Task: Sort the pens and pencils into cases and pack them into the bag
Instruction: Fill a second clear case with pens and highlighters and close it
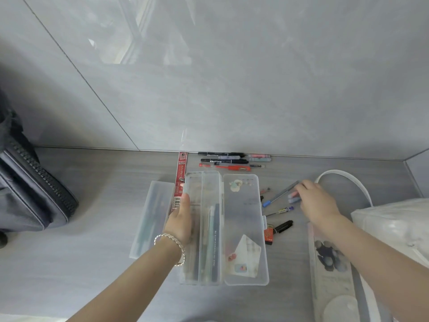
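Backpack (pixel 30 182): far left on grey table (pixel 104 205).
Open clear pencil case (pixel 241 205): centre of table, pens (pixel 213 240) in left half.
Left hand (pixel 182 219): grips left edge of open clear pencil case.
Right hand (pixel 318 201): fingertips closed on pastel pens (pixel 293 197), right of case.
Marker row (pixel 222 160): along back wall.

Both bare forearms reach forward over the desk.
The left hand (pixel 181 219), a bracelet (pixel 165 234) on its wrist, grips the left wall of the open case (pixel 241 205), thumb straight. The right hand (pixel 318 201), nearer the desk's right edge, lies palm down, fingertips (pixel 300 189) curled on two short pens (pixel 293 197).
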`<action>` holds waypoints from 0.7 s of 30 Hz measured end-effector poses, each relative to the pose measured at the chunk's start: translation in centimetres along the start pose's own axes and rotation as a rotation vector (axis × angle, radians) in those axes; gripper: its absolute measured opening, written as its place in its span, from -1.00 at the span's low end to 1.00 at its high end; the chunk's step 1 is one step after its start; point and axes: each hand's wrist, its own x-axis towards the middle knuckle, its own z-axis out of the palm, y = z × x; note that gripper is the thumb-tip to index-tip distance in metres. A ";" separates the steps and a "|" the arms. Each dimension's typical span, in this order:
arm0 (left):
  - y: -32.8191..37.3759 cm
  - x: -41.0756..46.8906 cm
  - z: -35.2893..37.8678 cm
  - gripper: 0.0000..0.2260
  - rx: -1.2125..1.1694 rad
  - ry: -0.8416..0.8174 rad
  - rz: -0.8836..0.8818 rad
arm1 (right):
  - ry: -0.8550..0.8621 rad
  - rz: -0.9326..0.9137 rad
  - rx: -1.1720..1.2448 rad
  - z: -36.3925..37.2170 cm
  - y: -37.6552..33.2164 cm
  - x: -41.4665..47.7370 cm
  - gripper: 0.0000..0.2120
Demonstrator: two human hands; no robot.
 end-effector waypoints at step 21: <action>-0.3 -2.3 2.3 -0.62 0.012 -0.057 0.260 | 0.051 -0.224 1.182 -8.1 -15.0 -6.8 -0.82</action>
